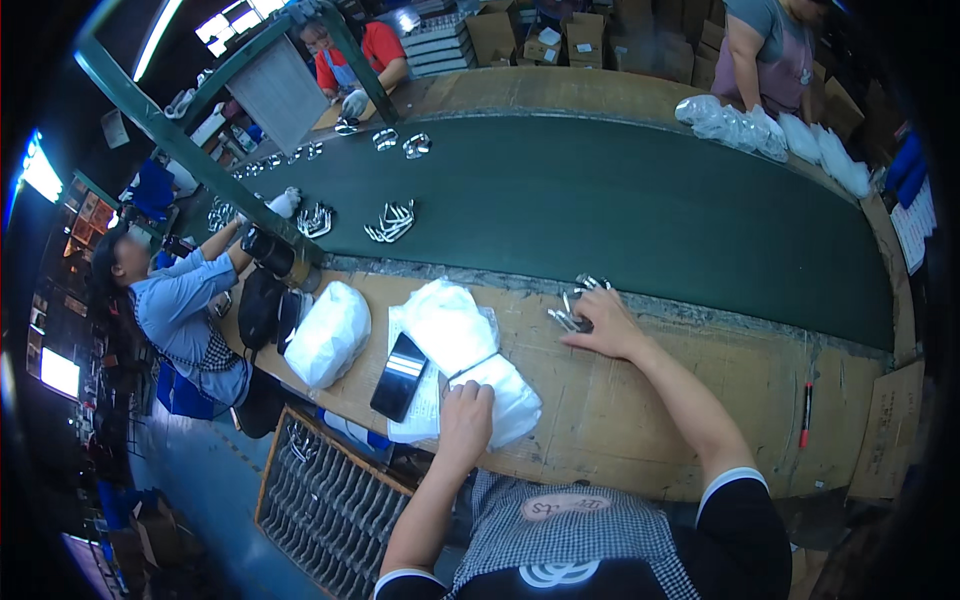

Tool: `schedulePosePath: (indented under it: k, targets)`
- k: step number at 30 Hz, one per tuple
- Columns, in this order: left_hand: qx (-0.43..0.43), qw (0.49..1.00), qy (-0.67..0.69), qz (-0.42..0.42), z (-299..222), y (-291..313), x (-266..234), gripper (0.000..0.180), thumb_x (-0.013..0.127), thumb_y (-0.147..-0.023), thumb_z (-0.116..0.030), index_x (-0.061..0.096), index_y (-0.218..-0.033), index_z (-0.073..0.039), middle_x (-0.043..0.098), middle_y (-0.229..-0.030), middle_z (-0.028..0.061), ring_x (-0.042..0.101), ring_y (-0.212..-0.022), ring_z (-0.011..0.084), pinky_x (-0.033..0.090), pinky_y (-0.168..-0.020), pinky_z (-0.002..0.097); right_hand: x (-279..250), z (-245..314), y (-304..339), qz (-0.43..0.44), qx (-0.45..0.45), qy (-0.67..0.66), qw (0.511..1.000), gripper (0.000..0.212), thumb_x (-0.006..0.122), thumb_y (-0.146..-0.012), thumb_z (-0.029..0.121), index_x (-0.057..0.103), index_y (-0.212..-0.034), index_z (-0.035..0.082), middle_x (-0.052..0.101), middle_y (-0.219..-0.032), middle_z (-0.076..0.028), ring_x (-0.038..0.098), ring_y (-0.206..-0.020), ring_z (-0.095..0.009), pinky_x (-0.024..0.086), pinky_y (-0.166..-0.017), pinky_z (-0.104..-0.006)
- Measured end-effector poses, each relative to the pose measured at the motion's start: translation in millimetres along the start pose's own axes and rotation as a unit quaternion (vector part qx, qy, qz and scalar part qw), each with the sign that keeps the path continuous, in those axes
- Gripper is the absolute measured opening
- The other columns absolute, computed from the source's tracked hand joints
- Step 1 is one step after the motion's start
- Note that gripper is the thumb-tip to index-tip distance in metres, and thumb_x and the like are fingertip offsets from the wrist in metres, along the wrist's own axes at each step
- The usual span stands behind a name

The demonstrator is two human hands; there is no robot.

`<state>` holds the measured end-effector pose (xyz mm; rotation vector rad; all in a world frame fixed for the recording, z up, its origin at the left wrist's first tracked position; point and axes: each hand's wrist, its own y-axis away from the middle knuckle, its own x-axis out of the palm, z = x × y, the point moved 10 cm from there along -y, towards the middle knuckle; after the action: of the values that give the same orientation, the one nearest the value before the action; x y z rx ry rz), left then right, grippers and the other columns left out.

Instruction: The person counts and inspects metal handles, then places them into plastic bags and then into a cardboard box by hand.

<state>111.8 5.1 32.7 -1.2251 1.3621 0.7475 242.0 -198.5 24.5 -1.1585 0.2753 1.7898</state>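
Observation:
My right hand [607, 328] reaches to the near edge of the green conveyor belt [650, 210], its fingers curled over several shiny bent metal pieces [566, 319]. My left hand [466, 418] is closed at the left edge of a stack of white plastic bags [508, 402]; whether a bag is pinched in it is hidden. A second stack of white bags [448, 318] lies just beyond. Beside them a black phone [399, 378] rests on a sheet of paper [418, 420]. More bent metal pieces [391, 222] sit in a cluster on the belt.
A bulging white bag [328, 335] stands on the worn work table [690, 400] at left. A red-and-black marker [806, 415] lies at right. A green post [190, 150] rises at left, near a co-worker in blue [185, 310]. A slotted rack [330, 500] stands below.

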Motion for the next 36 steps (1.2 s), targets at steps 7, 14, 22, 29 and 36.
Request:
schedulePosePath:
  k: [7, 14, 22, 29, 36]
  targets:
    - [-0.046, 0.997, 0.061, 0.009, 8.0, 0.2, -0.7, 0.007, 0.057, -0.088, -0.009, 0.057, -0.086, -0.002, 0.061, -0.079, 0.0164, 0.063, -0.069, 0.0355, 0.05, -0.06, 0.0445, 6.0, 24.3, 36.0, 0.067, -0.016, 0.028, 0.997, 0.035, 0.069, -0.086, 0.04, 0.066, -0.083, 0.006, 0.059, -0.087, -0.009, 0.056, -0.092, -0.029, 0.041, -0.085, -0.0421]
    - [-0.119, 0.978, 0.158, -0.066, 19.5, -1.2, -12.2, 0.014, 0.069, -0.083, -0.008, 0.06, -0.091, -0.002, 0.062, -0.078, 0.0153, 0.063, -0.069, 0.0324, 0.049, -0.062, 0.0436, 7.3, 22.6, 43.9, 0.118, 0.038, -0.04, 0.991, 0.021, 0.07, -0.085, 0.021, 0.065, -0.087, 0.001, 0.061, -0.091, -0.015, 0.058, -0.092, -0.036, 0.047, -0.082, -0.0443]
    - [-0.118, 0.945, 0.259, -0.16, 10.7, -5.2, -40.8, 0.008, 0.072, -0.082, -0.001, 0.069, -0.088, 0.003, 0.062, -0.076, 0.0108, 0.062, -0.066, 0.0191, 0.048, -0.061, 0.0287, -69.1, 31.0, 46.8, -0.129, 0.117, -0.035, 0.984, 0.013, 0.063, -0.089, 0.008, 0.06, -0.097, -0.001, 0.065, -0.092, -0.018, 0.064, -0.083, -0.038, 0.05, -0.07, -0.0444]
    - [-0.103, 0.908, 0.371, -0.163, -16.3, -5.3, -58.6, 0.009, 0.062, -0.086, 0.007, 0.068, -0.092, 0.004, 0.061, -0.074, 0.0105, 0.063, -0.063, 0.0183, 0.047, -0.058, 0.0279, -44.9, 71.8, 43.5, 0.0, 0.236, -0.587, 0.774, 0.012, 0.062, -0.095, 0.01, 0.058, -0.098, -0.001, 0.066, -0.078, -0.006, 0.064, -0.059, -0.008, 0.047, -0.045, -0.0196]
    - [0.031, 0.939, 0.285, -0.19, -75.6, 5.5, -98.3, 0.011, 0.068, -0.081, 0.007, 0.066, -0.09, 0.001, 0.06, -0.069, 0.0096, 0.059, -0.055, 0.0193, 0.045, -0.05, 0.0287, -12.4, 93.9, 63.5, -0.089, 0.281, -0.593, 0.749, 0.006, 0.057, -0.095, 0.005, 0.053, -0.097, 0.001, 0.067, -0.095, -0.013, 0.069, -0.074, -0.018, 0.051, -0.053, -0.023]
